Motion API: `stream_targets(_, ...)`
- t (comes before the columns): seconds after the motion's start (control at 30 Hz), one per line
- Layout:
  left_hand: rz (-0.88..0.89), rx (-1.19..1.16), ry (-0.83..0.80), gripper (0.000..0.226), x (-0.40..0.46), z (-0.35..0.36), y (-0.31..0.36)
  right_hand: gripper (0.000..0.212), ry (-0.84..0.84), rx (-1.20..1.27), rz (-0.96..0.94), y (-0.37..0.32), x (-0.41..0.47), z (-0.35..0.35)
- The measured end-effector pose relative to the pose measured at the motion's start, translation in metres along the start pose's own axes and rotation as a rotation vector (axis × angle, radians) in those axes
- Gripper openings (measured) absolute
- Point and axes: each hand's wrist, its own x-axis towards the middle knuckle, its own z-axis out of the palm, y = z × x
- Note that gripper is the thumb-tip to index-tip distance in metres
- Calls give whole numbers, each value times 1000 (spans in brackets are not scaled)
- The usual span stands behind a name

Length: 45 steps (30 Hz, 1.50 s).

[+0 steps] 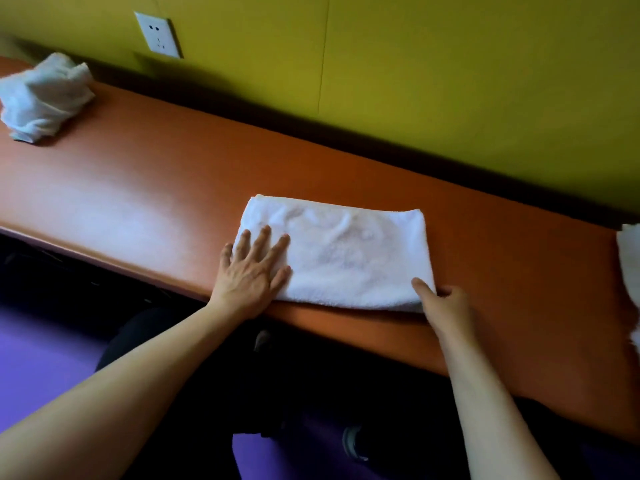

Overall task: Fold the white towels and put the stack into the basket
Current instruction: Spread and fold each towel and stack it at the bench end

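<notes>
Towel (341, 254) mid-frame part-folded: left hand (251, 268) flat on it, right hand (446, 303) pinching corner; crumpled towel (41, 98) upper left unfolded, no basket visible

Light dim, soft, even. Broad pale sheen on the long orange-brown bench top (138, 188) toward its left end. Dark shadow band where the bench's far edge meets the yellow-green wall (450, 81). Under the bench near-black, detail lost. Whole picture slightly soft; crumpled white towel (43, 98) at far left blurred. Wide-angle bending tilts the bench edges.
</notes>
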Motion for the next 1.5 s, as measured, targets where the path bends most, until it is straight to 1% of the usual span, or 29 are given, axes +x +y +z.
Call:
stream_targets(0.1,8,-30,-1,73,-4,-2,-1,50,-165,240,202,-4,4,-7)
stream_targets(0.17,6,-60,5,72,-4,-6,-4,38,-271,315,257,-9,2,-11)
stream_targets(0.2,-10,-82,21,71,-5,-9,-6,33,-302,340,246,-12,0,-13)
stream_targets(0.27,-96,-144,99,64,-7,-16,-12,23,-270,393,169,-21,-8,-13)
stream_targets(0.33,-214,-249,167,60,-9,-21,-23,7,-149,400,54,-33,-16,-12)
stream_targets(0.37,-260,-315,168,58,-10,-22,-28,4,-96,393,-9,-41,-21,-10)
stream_targets(0.43,-297,-417,131,55,-12,-22,-36,13,-29,348,-161,-62,-32,-4)
stream_targets(0.47,-293,-433,117,53,-12,-22,-37,14,-7,308,-239,-74,-39,1)
stream_targets(0.53,-289,-429,115,49,-12,-22,-36,6,34,213,-399,-101,-55,14)
stream_targets(0.6,-297,-427,114,47,-12,-25,-33,7,51,135,-547,-125,-76,33)
stream_targets(0.7,-316,-484,85,46,-11,-26,-36,6,22,34,-698,-151,-114,72)
stream_targets(0.77,-319,-582,76,41,-10,-23,-44,7,-20,-42,-747,-159,-137,99)
stream_targets(0.83,-332,-689,94,30,-5,-22,-53,15,-85,-129,-750,-160,-152,126)
stream_targets(0.9,-398,-783,105,20,-1,-24,-60,20,-172,-272,-739,-154,-160,150)
stream_targets(0.93,-433,-825,101,19,-1,-26,-63,22,-219,-344,-746,-150,-164,159)
stream_targets(1.0,-465,-912,106,27,-1,-30,-66,33,-319,-422,-747,-144,-168,167)
stream_targets(1.07,-485,-993,101,36,-2,-32,-64,46,-437,-385,-740,-142,-168,165)
stream_targets(1.1,-487,-1023,104,39,-2,-32,-62,47,-480,-297,-756,-141,-168,161)
stream_targets(1.13,-489,-1041,119,40,-2,-33,-61,42,-483,-187,-793,-139,-167,155)
stream_targets(1.17,-493,-1049,153,41,-2,-33,-59,37,-425,-86,-845,-136,-164,148)
stream_targets(1.2,-481,-1035,202,43,-3,-35,-58,32,-311,-15,-899,-133,-159,140)
stream_targets(1.23,-428,-981,265,45,-5,-36,-57,29,-181,18,-924,-128,-149,134)
stream_targets(1.3,-220,-762,383,45,-9,-36,-55,28,24,-18,-850,-117,-128,120)
stream_targets(1.33,-126,-631,398,48,-10,-34,-52,30,80,-70,-790,-111,-120,114)
stream_targets(1.37,-78,-508,367,52,-10,-31,-48,35,91,-118,-728,-106,-112,110)
stream_targets(1.4,-90,-394,309,59,-11,-26,-42,43,47,-150,-659,-101,-106,109)
stream_targets(1.47,-205,-235,234,71,-12,-17,-33,57,-127,-174,-542,-93,-103,113)
stream_targets(1.5,-253,-197,220,72,-12,-17,-29,60,-202,-157,-502,-91,-104,115)
